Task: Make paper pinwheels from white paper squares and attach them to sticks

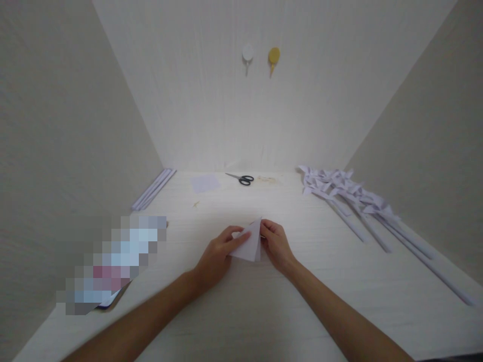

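A folded piece of white paper, with triangular flaps, is held just above the middle of the table. My left hand grips its left side, thumb lying across the front face. At the right edge, near the upper tip, the fingers of my right hand pinch the paper. Beyond the hands lie scissors with black handles and a flat square of white paper.
Several paper pinwheels on rolled paper sticks lie at the right. Rolled paper sticks rest along the left wall. A blurred-out device lies front left. White and yellow round hooks are on the back wall.
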The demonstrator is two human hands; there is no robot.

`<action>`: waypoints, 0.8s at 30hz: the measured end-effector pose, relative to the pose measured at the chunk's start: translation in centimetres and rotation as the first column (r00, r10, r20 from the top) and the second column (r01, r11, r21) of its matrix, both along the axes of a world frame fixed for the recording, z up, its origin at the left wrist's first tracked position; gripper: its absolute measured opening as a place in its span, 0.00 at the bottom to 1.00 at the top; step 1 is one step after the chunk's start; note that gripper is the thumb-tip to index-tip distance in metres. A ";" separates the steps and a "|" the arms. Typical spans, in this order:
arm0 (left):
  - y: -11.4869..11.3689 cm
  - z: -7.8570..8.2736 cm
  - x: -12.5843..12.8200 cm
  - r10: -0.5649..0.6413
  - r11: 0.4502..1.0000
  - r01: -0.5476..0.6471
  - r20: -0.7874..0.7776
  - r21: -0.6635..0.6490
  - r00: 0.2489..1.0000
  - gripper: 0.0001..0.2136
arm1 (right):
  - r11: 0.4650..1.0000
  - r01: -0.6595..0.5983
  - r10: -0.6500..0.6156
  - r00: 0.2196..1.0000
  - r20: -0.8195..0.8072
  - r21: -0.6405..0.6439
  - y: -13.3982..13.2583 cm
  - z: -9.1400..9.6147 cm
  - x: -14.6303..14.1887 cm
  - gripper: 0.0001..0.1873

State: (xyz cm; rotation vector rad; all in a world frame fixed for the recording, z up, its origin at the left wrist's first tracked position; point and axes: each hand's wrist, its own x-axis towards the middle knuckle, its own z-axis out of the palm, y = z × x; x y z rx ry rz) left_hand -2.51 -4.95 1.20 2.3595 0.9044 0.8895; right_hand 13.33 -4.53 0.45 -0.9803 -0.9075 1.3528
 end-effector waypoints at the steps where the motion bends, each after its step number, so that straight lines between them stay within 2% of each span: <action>1: 0.0 -0.1 0.0 0.006 0.999 -0.005 -0.026 0.034 1.000 0.31 | 1.000 -0.004 0.004 1.000 0.001 0.000 0.0 0.1 0.0 0.08; 7: 0.2 -0.7 0.0 0.058 0.974 -0.020 -0.166 0.224 0.984 0.27 | 1.000 0.015 -0.012 0.994 -0.108 0.027 -0.1 0.2 0.0 0.10; 15: -0.2 -0.5 0.3 0.134 0.917 0.028 -0.375 0.397 0.917 0.21 | 0.994 0.101 -0.110 0.967 0.231 0.048 -0.2 0.0 0.4 0.15; 24: -0.5 -0.3 0.4 0.137 0.884 0.076 -0.411 0.462 0.901 0.22 | 0.994 0.099 -0.107 0.973 0.205 0.050 0.0 0.1 0.4 0.14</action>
